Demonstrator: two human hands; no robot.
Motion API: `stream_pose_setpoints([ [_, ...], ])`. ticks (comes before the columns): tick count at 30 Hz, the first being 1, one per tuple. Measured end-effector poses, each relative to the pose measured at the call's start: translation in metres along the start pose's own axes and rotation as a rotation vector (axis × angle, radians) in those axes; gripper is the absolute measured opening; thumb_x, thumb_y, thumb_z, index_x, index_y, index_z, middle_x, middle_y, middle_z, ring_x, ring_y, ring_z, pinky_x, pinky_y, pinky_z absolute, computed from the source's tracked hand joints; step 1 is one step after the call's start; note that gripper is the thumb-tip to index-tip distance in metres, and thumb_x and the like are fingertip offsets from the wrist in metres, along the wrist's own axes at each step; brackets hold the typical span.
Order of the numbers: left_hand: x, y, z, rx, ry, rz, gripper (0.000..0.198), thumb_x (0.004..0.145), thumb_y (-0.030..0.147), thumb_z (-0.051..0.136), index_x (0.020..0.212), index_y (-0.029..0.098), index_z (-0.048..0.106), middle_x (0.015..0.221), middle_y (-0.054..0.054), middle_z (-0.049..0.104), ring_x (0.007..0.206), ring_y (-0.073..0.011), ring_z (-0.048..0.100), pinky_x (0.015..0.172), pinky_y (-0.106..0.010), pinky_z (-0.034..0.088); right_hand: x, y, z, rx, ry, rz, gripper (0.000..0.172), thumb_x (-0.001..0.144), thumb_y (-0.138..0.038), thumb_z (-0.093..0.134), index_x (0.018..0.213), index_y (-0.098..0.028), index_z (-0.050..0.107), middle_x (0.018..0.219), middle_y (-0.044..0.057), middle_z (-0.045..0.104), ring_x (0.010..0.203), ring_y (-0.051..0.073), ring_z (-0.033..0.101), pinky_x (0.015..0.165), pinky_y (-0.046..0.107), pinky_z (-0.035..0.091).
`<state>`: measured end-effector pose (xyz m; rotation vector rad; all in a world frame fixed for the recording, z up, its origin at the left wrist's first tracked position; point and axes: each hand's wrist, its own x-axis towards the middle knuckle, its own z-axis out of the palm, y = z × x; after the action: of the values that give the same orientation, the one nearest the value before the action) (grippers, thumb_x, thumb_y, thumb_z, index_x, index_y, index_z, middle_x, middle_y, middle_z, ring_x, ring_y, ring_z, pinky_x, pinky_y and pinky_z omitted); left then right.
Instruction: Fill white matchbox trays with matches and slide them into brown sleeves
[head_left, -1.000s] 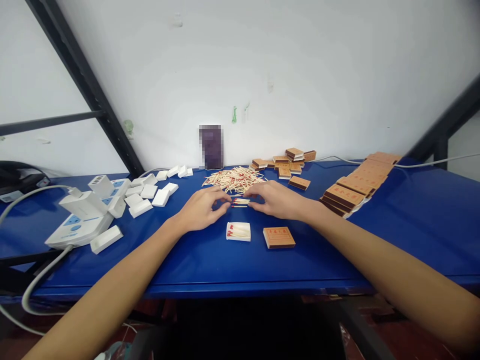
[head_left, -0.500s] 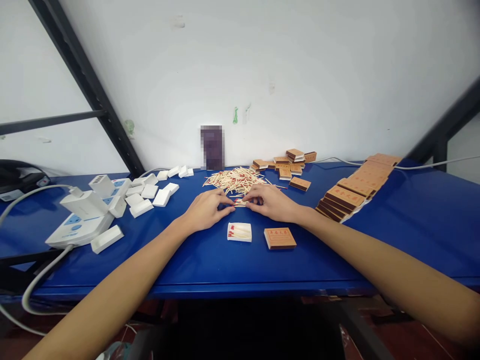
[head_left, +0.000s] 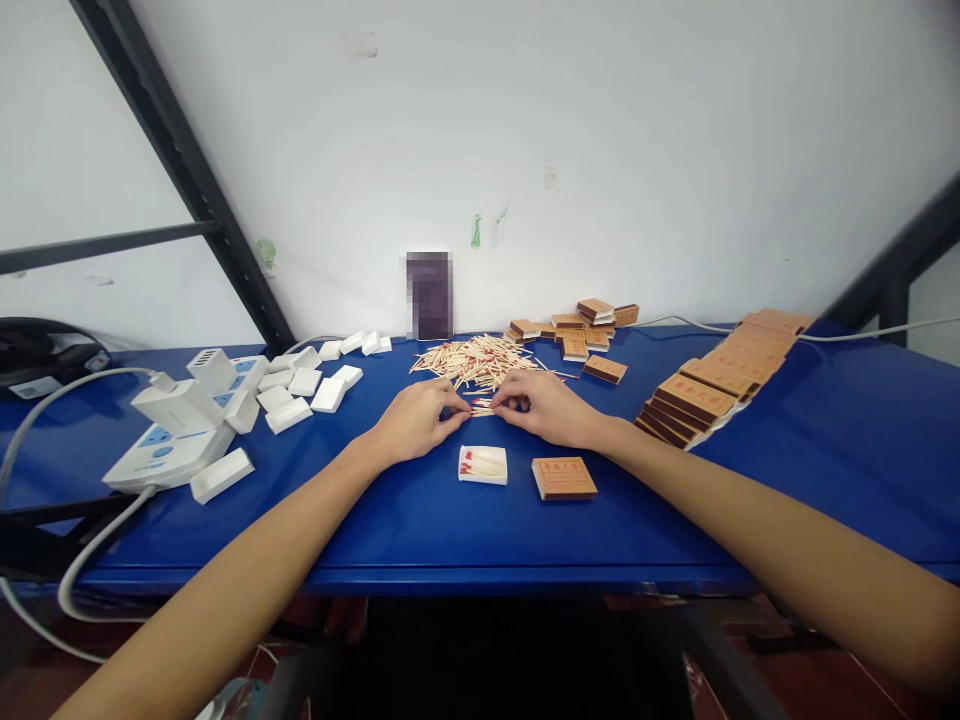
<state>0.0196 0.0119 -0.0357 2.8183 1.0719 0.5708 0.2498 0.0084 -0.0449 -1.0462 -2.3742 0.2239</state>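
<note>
My left hand (head_left: 416, 420) and my right hand (head_left: 544, 405) meet on the blue table (head_left: 450, 520), fingertips pinched on a small bundle of red-tipped matches (head_left: 482, 405) between them. Just behind lies a loose pile of matches (head_left: 472, 358). In front of the hands sits an open white matchbox tray (head_left: 482, 465) with matches in it, and beside it on the right a brown matchbox sleeve (head_left: 564, 477).
Several white trays (head_left: 315, 385) and white power adapters with a power strip (head_left: 169, 430) lie at the left. Brown matchboxes (head_left: 581, 325) are heaped at the back, and rows of them (head_left: 720, 375) run along the right. A grey cable (head_left: 82, 550) hangs off the left edge.
My hands have drawn closer together around the small bundle of matches, squeezing it into a tighter group. The view has shifted slightly.
</note>
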Motion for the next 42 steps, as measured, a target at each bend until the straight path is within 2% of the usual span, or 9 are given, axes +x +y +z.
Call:
stream_pose_setpoints([
  [7,0.0003,-0.0004,-0.0003,-0.014,-0.008,-0.018,0.022,0.092,0.029,0.056,0.106,0.023,0.071,0.087,-0.003,0.065,0.081,-0.0165,0.059,0.069,-0.027,0.044,0.0,-0.0022,-0.002,-0.029,-0.026,0.014,0.015,0.088,-0.02,0.059,0.088,-0.018,0.074,0.086,0.006,0.065,0.077,0.016,0.057,0.071,0.028,0.04],
  [11,-0.0002,-0.0014,-0.0012,0.008,-0.035,-0.012,0.027,0.094,0.031,0.051,0.114,0.023,0.068,0.092,-0.004,0.062,0.083,-0.0173,0.059,0.074,-0.029,0.045,-0.0005,-0.003,-0.0015,-0.012,-0.03,0.018,0.015,0.088,-0.019,0.058,0.088,-0.018,0.073,0.086,0.006,0.064,0.076,0.016,0.057,0.07,0.028,0.041],
  [17,-0.0002,-0.0021,-0.0021,0.032,-0.056,0.022,0.027,0.096,0.03,0.049,0.112,0.023,0.069,0.088,-0.004,0.059,0.084,-0.0181,0.058,0.075,-0.03,0.044,-0.0002,-0.0034,-0.0013,-0.007,0.007,0.031,0.016,0.085,-0.017,0.057,0.09,-0.016,0.072,0.08,0.005,0.062,0.071,0.015,0.055,0.068,0.028,0.041],
  [23,-0.0002,-0.0016,-0.0011,0.016,-0.062,0.029,0.026,0.095,0.028,0.049,0.111,0.024,0.07,0.09,-0.005,0.059,0.084,-0.018,0.057,0.075,-0.03,0.045,-0.0014,-0.0038,-0.0026,-0.021,-0.001,0.024,0.019,0.084,-0.014,0.056,0.088,-0.016,0.074,0.083,0.006,0.063,0.076,0.016,0.056,0.072,0.03,0.041],
  [28,-0.0009,-0.0019,-0.0005,0.026,-0.058,0.023,0.031,0.095,0.028,0.049,0.122,0.024,0.064,0.091,-0.005,0.058,0.083,-0.0183,0.057,0.075,-0.031,0.045,-0.0031,-0.0029,-0.0015,0.032,-0.038,-0.035,0.024,0.088,-0.015,0.053,0.099,-0.02,0.074,0.09,0.006,0.062,0.084,0.018,0.056,0.077,0.032,0.042],
  [32,-0.0011,-0.0021,-0.0009,0.03,-0.066,0.034,0.027,0.096,0.029,0.047,0.112,0.023,0.068,0.09,-0.005,0.058,0.083,-0.0181,0.057,0.077,-0.031,0.045,-0.0016,-0.0034,-0.0025,0.026,-0.04,0.0,0.031,0.089,-0.011,0.048,0.106,-0.019,0.073,0.087,0.006,0.062,0.08,0.017,0.056,0.075,0.031,0.041],
  [35,-0.001,-0.0018,-0.0013,0.02,-0.055,0.029,0.026,0.096,0.03,0.047,0.11,0.022,0.068,0.092,-0.005,0.059,0.084,-0.018,0.057,0.077,-0.032,0.045,0.0003,-0.0039,-0.0035,-0.008,-0.019,0.055,0.03,0.086,-0.008,0.049,0.103,-0.016,0.073,0.081,0.005,0.063,0.075,0.016,0.055,0.071,0.03,0.039],
  [42,-0.0016,-0.0035,-0.0019,0.046,-0.051,-0.02,0.035,0.09,0.021,0.046,0.122,0.02,0.061,0.088,-0.004,0.061,0.085,-0.0196,0.058,0.076,-0.032,0.046,0.0009,-0.0061,-0.0014,-0.056,-0.014,0.074,0.025,0.085,-0.011,0.05,0.092,-0.017,0.073,0.076,0.004,0.063,0.07,0.015,0.054,0.068,0.029,0.038],
])
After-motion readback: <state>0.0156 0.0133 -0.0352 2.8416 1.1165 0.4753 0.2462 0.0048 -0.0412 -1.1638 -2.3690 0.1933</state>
